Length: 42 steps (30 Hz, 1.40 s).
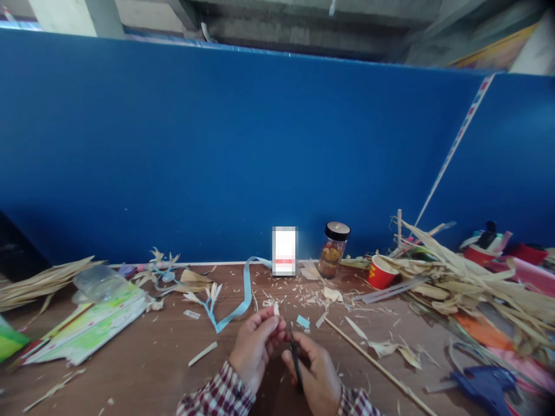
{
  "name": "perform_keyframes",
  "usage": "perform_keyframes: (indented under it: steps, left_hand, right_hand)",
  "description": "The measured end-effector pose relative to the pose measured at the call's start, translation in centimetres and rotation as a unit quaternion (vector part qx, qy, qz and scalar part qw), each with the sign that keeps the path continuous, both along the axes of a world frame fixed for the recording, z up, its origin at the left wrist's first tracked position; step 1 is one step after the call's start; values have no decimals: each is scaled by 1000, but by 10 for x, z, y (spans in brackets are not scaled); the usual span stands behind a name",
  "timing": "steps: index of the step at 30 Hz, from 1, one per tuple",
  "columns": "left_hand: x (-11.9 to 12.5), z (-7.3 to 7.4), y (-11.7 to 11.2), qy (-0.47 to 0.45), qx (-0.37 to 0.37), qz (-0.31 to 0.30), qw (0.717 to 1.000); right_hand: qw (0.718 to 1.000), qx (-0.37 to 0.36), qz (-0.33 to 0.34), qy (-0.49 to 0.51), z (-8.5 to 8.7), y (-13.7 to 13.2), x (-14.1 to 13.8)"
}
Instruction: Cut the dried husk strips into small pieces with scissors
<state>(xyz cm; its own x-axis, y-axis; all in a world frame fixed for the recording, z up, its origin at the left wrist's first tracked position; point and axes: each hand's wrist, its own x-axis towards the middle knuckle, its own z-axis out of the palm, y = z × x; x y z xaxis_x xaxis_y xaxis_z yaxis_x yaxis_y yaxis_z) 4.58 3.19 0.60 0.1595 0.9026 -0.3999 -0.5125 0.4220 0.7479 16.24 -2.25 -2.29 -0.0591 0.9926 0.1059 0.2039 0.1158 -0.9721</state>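
My left hand (255, 342) is closed, its thumb and fingertips pinching a small pale strip of what looks like corn husk (276, 310). Beside it, my right hand (319, 370) is wrapped around dark scissors (295, 359) whose tip points up near the left fingertips. The scissors' handles are partly hidden by the fingers. Left of my hands lies a flower of pale petals (213, 293) on a blue-wrapped stem, joined to a light-blue ribbon (247, 289) that curls back. Past my fingertips are a scrap of blue (303, 321) and many tiny pale clippings.
A black-lidded jar (333, 254), a blurred-out white item (284, 242) and a red paper cup (382, 273) stand along the blue partition (260, 144). Dried husks (451, 277) pile up at right, above a blue glue gun (488, 384). A thin stick (377, 364) lies right of my hands.
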Motion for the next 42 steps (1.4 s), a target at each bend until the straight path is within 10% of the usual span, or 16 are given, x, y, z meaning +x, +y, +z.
perform_keyframes:
  steps: [42]
  left_hand:
    - [-3, -5, 0, 108, 80, -20, 991]
  right_hand:
    - [999, -17, 17, 23, 4, -3, -3]
